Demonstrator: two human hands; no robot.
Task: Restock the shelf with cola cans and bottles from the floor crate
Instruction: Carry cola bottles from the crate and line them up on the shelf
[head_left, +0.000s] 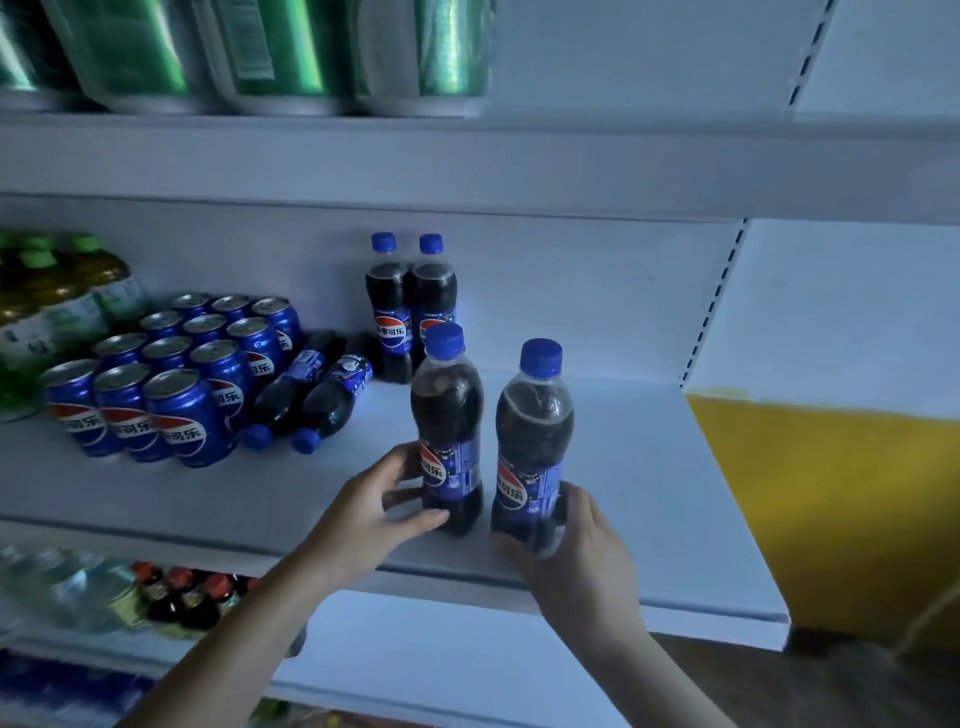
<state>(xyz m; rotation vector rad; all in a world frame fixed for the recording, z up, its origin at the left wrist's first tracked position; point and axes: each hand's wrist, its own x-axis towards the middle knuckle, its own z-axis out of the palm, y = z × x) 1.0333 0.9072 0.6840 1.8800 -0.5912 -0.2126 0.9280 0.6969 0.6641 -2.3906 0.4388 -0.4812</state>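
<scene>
**Head view: a white metal shelf (623, 467) being stocked with cola.**

- **Held bottles:** Two clear plastic bottles of dark cola with blue caps are standing upright near the front edge.
  - The left hand (387, 499) is curling its thumb and fingers round the label of the left front bottle (448, 415).
  - The right hand (576, 551) is wrapping round the base of the right front bottle (535, 431). It cannot be told whether that base is touching the shelf.
- **Other bottles:** Two back bottles (387, 306) of the same kind are standing side by side against the rear wall. The right one is partly hidden behind the left front bottle. Two lying bottles (311, 395) are resting on their sides, caps toward the front, beside the cans. That is making six bottles in all.
- **Cans:** Twelve blue aluminium cola cans (176, 374) are standing in four rows of three at the left.
- **Hard to make out:**
  - Green-capped tea bottles (57, 301) are being cut off by the left edge, so they are not countable.
  - Green cans (270, 52) on the upper shelf are blurring and being cropped at the top.
  - On the lower shelf, small red-capped dark bottles (182, 597) are blurring too.
  - A yellow panel (831, 509) is showing at the right.
</scene>
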